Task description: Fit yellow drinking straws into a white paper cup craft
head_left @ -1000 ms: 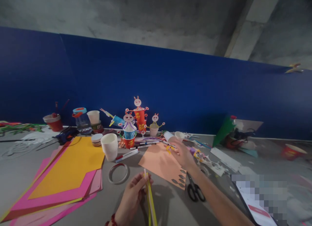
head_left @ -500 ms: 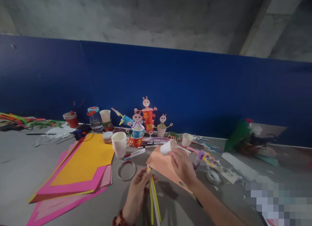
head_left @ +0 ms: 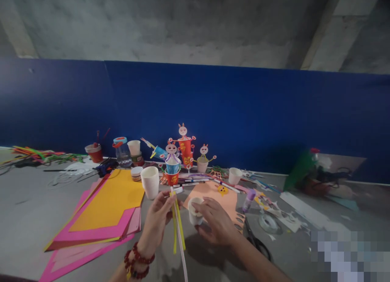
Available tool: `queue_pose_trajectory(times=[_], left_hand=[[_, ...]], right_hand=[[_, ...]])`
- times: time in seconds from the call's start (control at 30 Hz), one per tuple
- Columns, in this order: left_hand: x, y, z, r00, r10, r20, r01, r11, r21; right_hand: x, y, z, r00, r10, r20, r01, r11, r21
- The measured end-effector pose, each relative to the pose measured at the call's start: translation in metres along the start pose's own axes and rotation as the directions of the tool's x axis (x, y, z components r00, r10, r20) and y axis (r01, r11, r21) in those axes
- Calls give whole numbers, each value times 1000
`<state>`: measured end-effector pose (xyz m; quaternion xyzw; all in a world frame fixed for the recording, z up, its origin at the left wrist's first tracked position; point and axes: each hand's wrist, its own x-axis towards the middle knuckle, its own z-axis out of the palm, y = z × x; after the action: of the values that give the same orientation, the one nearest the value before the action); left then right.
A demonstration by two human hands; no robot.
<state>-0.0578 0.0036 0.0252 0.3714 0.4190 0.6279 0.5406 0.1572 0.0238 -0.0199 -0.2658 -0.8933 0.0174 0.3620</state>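
My left hand (head_left: 157,219) pinches a bundle of thin paper strips (head_left: 177,227), yellow and pale, that hang down from its fingers. My right hand (head_left: 213,221) is wrapped round a small white paper cup (head_left: 194,211), held upright just above the grey table (head_left: 24,217), beside the strips. An orange paper sheet (head_left: 213,194) with cut-out holes lies just behind the cup. A taller white cup (head_left: 150,181) stands to the left of my left hand.
Stacked yellow and pink paper sheets (head_left: 103,211) lie at the left. Decorated cup figures (head_left: 179,156) stand at the back by the blue wall, with markers, jars and a glue stick (head_left: 249,200) nearby. Scissors (head_left: 256,241) and a tape roll (head_left: 268,222) lie at the right.
My right hand brought the small white cup from the back of the orange sheet down and toward me, next to the strips. My left hand rose slightly with the strips.
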Motion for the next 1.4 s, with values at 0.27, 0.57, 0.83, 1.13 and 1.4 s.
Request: queue_pose_trajectory(times=[0.27, 0.57, 0.83, 1.13, 1.4], left_hand=[[16, 5, 51, 956, 137, 260, -178, 974, 141], [21, -24, 59, 899, 123, 420, -264, 918, 297], [25, -19, 53, 854, 16, 519, -233, 905, 355], [23, -10, 48, 804, 5, 594, -353, 808, 472], [24, -2, 54, 770, 55, 636, -490, 689, 533]], right_hand=[[18, -12, -15, 844, 535, 34, -377, 549, 746], [7, 2, 2, 763, 622, 177, -421, 270, 866], [2, 5, -2, 741, 636, 216, -440, 216, 872], [3, 4, -10, 747, 593, 301, -482, 171, 859], [0, 11, -17, 697, 692, 185, -483, 263, 835]])
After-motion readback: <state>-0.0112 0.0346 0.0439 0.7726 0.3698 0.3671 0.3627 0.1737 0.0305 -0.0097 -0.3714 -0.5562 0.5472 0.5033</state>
